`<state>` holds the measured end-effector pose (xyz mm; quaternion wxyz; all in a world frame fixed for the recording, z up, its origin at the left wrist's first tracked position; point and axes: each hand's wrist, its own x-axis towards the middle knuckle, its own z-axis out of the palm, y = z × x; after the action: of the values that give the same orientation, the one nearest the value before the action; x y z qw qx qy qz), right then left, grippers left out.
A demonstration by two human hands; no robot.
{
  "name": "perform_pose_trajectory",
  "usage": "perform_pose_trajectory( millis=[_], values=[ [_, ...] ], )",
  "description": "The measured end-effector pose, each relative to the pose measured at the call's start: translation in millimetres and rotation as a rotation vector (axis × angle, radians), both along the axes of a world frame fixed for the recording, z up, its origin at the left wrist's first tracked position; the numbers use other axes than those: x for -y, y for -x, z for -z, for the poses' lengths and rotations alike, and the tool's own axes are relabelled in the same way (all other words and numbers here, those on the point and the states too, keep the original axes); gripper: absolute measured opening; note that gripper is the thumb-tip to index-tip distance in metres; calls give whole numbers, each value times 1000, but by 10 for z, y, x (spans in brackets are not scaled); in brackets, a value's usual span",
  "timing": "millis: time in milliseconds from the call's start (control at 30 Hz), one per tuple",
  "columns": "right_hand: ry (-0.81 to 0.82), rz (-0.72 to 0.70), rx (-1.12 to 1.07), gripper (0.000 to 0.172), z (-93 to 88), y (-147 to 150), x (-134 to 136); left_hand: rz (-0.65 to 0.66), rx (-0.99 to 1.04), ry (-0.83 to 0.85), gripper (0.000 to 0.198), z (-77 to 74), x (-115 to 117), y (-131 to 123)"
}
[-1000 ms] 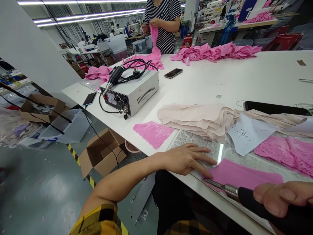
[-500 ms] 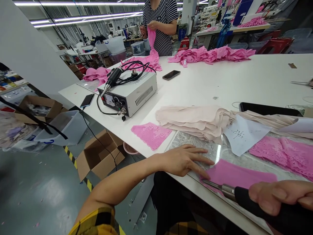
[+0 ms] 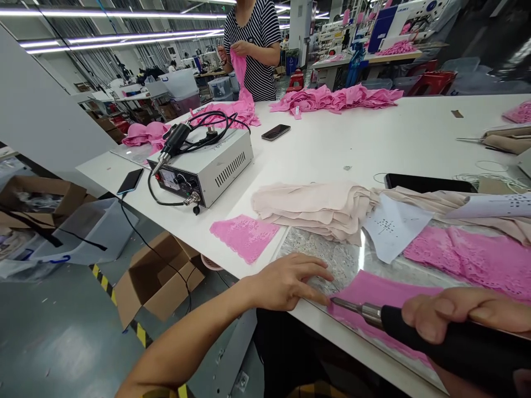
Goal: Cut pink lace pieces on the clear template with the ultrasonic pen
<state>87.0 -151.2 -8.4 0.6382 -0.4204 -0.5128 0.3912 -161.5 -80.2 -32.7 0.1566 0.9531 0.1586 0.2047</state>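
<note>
My right hand (image 3: 460,318) is wrapped round the black handle of a cutting tool (image 3: 415,329) whose metal tip touches the left corner of a flat pink fabric piece (image 3: 373,290). That piece lies on a clear glass plate (image 3: 327,257) over patterned lace. My left hand (image 3: 286,282) rests open on the plate's near-left corner, fingers stretched towards the tool tip. A pile of beige fabric (image 3: 315,207) lies just behind the plate, with a white paper pattern (image 3: 392,226) on it. Pink lace (image 3: 473,260) lies at the right.
A grey control box (image 3: 207,168) with a second tool and cable on top stands at the left. A pink lace scrap (image 3: 244,236), phones (image 3: 276,131) and pink garment heaps (image 3: 336,98) lie on the white table (image 3: 373,138). A person in a striped shirt (image 3: 255,38) stands beyond. Cardboard boxes (image 3: 160,279) sit on the floor.
The view has shifted right and down. My left hand has slid slightly back along the plate's edge, and the tool tip has moved left to the pink piece's corner.
</note>
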Motion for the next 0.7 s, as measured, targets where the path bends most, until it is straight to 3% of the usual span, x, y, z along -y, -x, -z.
perform_pose_trajectory(
  millis=[233,533,700],
  values=[
    [-53,-41,-19,22,-34,12,-18,-19,-154,-28,46,-58,-3,-6],
    [-54,-82,-61,18,39,0,-18,-15,-123,-34,44,-18,-8,-3],
    [-64,71,-68,20,-79,-40,-6,-31,40,-34,42,-28,21,-2]
  ],
)
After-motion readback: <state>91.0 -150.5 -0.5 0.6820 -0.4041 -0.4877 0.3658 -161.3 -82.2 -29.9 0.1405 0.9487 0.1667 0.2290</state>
